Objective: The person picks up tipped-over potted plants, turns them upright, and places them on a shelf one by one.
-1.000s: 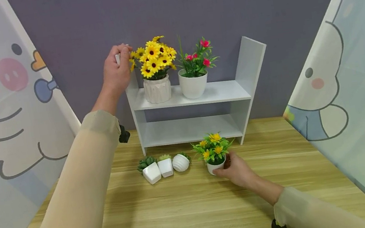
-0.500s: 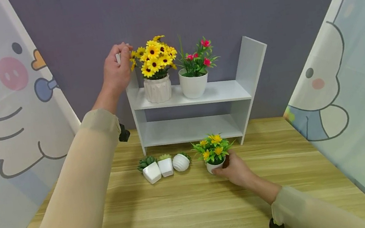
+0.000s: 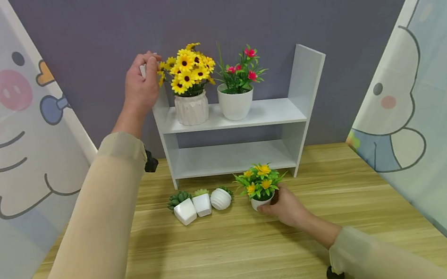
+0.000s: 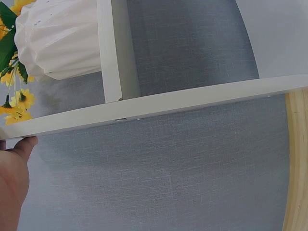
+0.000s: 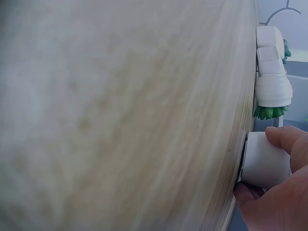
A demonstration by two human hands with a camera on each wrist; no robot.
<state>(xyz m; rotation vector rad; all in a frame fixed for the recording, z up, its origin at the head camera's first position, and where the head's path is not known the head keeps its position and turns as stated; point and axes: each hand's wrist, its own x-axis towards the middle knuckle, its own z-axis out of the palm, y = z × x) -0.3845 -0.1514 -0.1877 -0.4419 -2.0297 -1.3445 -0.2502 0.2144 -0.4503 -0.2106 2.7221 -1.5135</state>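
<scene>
My left hand (image 3: 142, 85) grips the top of the left side panel of a white two-tier shelf (image 3: 243, 156); the left wrist view shows the thumb against the panel's edge (image 4: 192, 98). In front of the shelf, my right hand (image 3: 286, 206) holds a small white flowerpot (image 3: 261, 203) with yellow artificial flowers (image 3: 261, 179). Seen from the right wrist, thumb and fingers are on opposite sides of that pot (image 5: 267, 161), close to the tabletop. On the upper tier stand a ribbed pot of yellow daisies (image 3: 192, 109) and a white pot of pink flowers (image 3: 236, 103).
Three small white succulent pots lie tipped over left of the right hand: two angular ones (image 3: 185, 212) (image 3: 202, 205) and a round ridged one (image 3: 221, 199). A wood-grain table (image 3: 224, 263) carries everything. Behind is a grey wall (image 3: 230, 5), with cartoon-printed panels (image 3: 24, 153) at both sides.
The right hand and the yellow-flowered pot have shifted very slightly left and up in the head view. The left hand keeps its hold on the shelf panel.
</scene>
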